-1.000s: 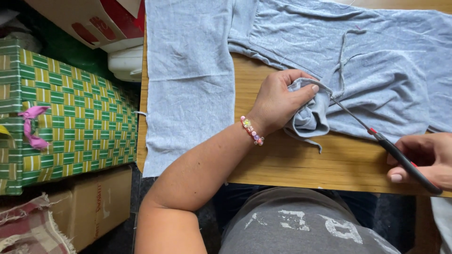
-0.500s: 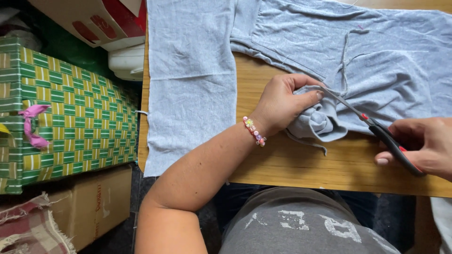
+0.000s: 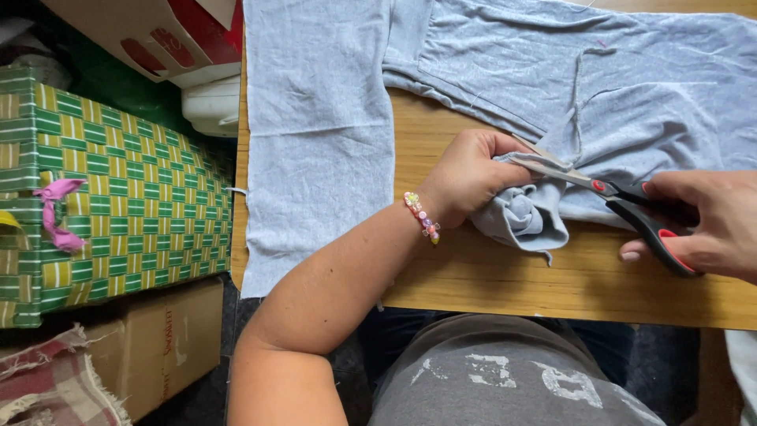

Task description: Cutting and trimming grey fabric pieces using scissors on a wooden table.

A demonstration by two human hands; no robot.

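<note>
A bunched fold of grey cloth is being pinched in the grip of the left hand, just right of the middle of the frame, with the fingers curled tight over the wad. A beaded bracelet is being worn on that wrist. Scissors with red and black handles are being held in the closed grip of the right hand at the right edge, and their blades are being laid across the top of the bunched cloth, touching it beside the left fingers. The rest of the grey cloth is being spread over the wooden counter, across the upper middle and upper right of the frame, with one panel hanging over the counter's left edge. At the left of the frame a green and yellow woven box is standing, with a cardboard box below it.
</note>
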